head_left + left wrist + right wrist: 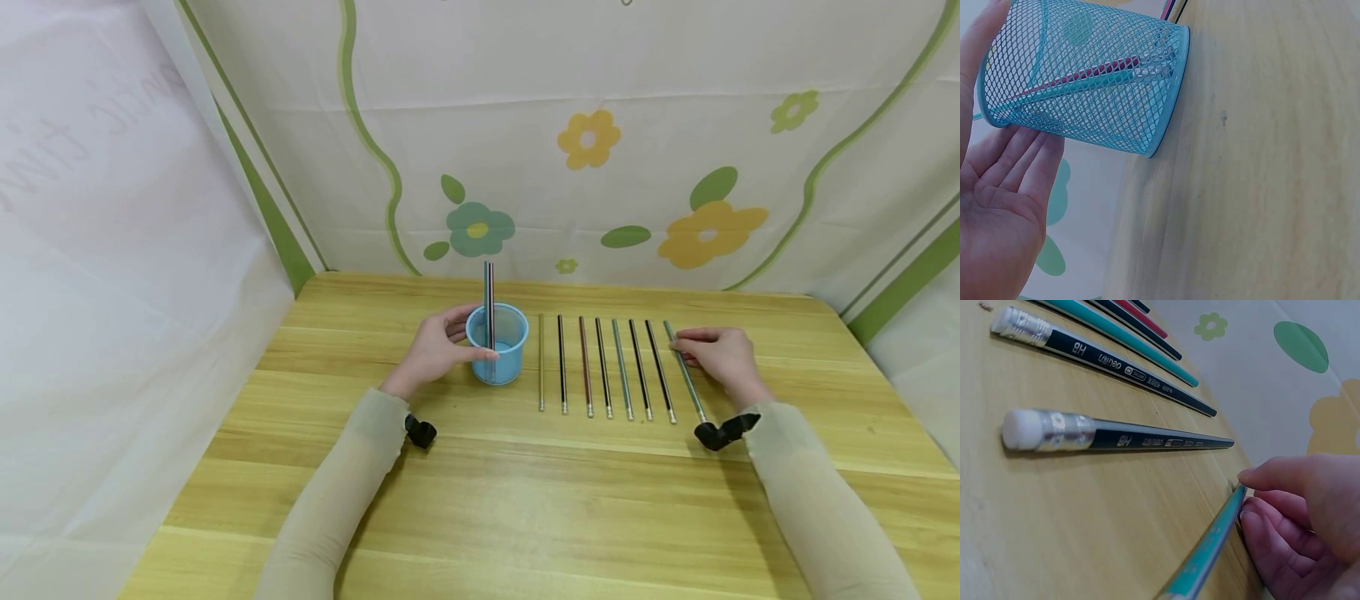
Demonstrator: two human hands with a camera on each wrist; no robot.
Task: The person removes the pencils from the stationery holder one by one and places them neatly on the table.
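A blue mesh pencil cup [510,364] stands upright on the table, with a few pencils [489,287] leaning inside it. My left hand [441,343] holds the cup from its left side, thumb across the near wall and fingers behind; the left wrist view shows red and teal pencils [1102,80] through the mesh. At the right end of a row of pencils, my right hand [722,354] pinches a teal pencil [686,372] near its far end. That pencil lies slanted along the table, and its eraser end is partly hidden by the black wrist mount in the head view.
Between cup and right hand, several pencils lie side by side, erasers toward me: a gold one [542,367], a dark red one [586,367], another teal one [622,367] and black ones [661,371]. A flowered cloth [525,183] hangs behind the wooden table [525,517].
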